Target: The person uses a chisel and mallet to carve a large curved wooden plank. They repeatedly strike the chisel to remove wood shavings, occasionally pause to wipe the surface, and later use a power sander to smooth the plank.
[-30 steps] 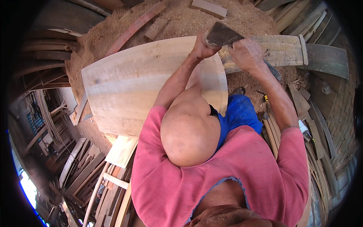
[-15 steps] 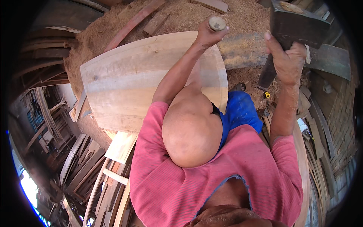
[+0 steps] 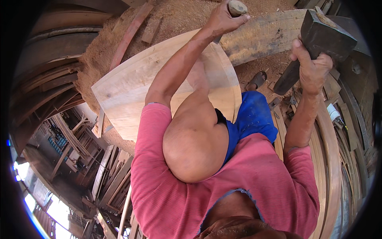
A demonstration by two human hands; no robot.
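Changed: we find the mallet (image 3: 330, 38), at the left hand (image 3: 225, 20) a second ago, now well apart to its right; no blow is landing. Counted: one mallet, right hand (image 3: 314, 71) curled round its handle; one chisel (image 3: 237, 7), left hand wrapped round its grip, near the panel's far right corner; one pale panel (image 3: 131, 79); one curved plank (image 3: 266, 38) beyond.
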